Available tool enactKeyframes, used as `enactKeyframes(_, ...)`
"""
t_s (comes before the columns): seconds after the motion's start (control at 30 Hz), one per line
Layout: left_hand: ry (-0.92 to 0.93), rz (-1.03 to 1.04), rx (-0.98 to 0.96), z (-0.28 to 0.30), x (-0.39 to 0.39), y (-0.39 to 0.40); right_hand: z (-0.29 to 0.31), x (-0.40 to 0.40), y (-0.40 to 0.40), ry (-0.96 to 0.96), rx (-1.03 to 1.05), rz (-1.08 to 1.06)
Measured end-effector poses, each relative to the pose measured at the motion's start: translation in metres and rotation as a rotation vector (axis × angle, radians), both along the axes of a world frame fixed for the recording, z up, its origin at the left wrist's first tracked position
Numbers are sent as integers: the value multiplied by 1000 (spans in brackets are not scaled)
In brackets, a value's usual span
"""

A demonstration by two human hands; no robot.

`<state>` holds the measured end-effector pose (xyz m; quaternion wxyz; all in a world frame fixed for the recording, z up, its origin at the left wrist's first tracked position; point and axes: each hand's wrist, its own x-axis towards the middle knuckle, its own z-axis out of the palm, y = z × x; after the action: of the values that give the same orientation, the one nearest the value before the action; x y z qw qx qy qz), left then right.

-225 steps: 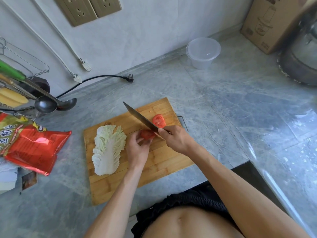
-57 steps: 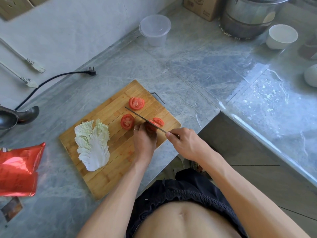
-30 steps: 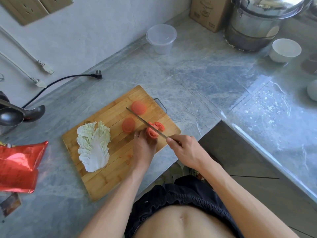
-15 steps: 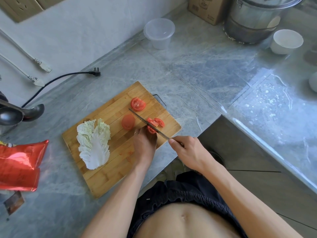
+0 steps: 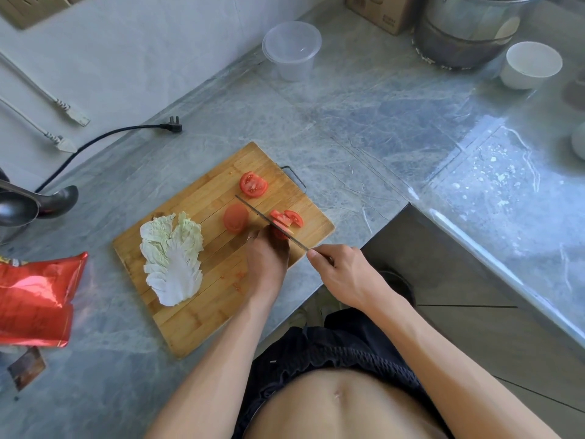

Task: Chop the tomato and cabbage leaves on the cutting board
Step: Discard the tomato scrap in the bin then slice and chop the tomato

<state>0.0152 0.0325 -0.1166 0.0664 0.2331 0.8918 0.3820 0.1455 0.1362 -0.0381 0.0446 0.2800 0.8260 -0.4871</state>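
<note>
The right hand [image 5: 343, 275] is gripping the knife [image 5: 271, 222] by its handle, fingers curled round it, blade lying edge-down across the tomato [image 5: 279, 233] near the board's [image 5: 202, 315] right corner. The left hand [image 5: 267, 259] is pinching that tomato piece against the wood, fingertips bent just beside the blade. Cut wedges [image 5: 289, 218] are lying just past the knife, a round slice [image 5: 235, 218] is sitting left of it, and another slice [image 5: 253, 184] is resting farther back. The cabbage [image 5: 172, 258] is lying flat and whole on the board's left half, well apart from both hands. A red bag [image 5: 34, 299] is sitting on the counter to the left.
</note>
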Motion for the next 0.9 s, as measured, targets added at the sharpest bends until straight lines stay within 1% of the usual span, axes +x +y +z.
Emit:
enactKeyframes(0.07, -23, -3, 31, 0, -1, 0, -3, -3, -1, -24, 9, -5)
enactKeyframes(0.13, -48, -10, 23, -4, -3, -1, -5, -5, -2, -38, 18, -3)
enactKeyframes(0.3, -18, -28, 21, -6, -5, -1, -7, -16, -2, -50, 2, -29)
enactKeyframes(0.4, -14, -12, 18, -4, -4, 0, -5, -29, -1, -34, -33, -49)
enactKeyframes(0.57, -84, 49, -2, -9, -8, -2, -2, -31, 7, 41, -99, -61)
enactKeyframes(0.77, -162, 52, -8, 0, -11, -5, 8, -28, 31, 102, -129, -131)
enactKeyframes(0.83, -134, 12, -29, 5, -11, -5, 8, -29, 41, 105, -115, -154)
enactKeyframes(0.9, -77, -33, -115, 10, -12, 1, 6, -30, 50, 91, -104, -183)
